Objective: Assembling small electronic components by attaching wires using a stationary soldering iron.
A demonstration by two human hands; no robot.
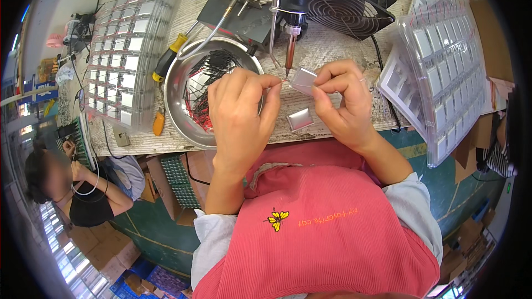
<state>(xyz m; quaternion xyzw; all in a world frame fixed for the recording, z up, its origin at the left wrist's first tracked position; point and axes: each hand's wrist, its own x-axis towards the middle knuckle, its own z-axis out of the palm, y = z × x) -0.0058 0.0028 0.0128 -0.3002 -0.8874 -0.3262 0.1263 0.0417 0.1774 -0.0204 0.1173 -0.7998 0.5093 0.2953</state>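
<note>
My right hand (346, 99) pinches a flat silver pouch battery cell (303, 79) between thumb and fingers, its end turned toward a fixed soldering iron (290, 50). The iron points down, its tip close to the cell's left end. My left hand (241, 108) is closed in a pinch on a thin wire, a bit of red showing at the fingertips beside the tip. A second silver cell (300, 119) lies on the bench below the hands. Left of them, a round metal bowl (176, 116) holds black and red wires, partly hidden by my left hand.
Stacked clear trays of silver cells (113, 61) stand at the left, and more trays (443, 72) lean at the right. A black fan (352, 8) sits behind the iron. A yellow-black screwdriver (170, 58) lies by the bowl. Another person (88, 188) sits at far left.
</note>
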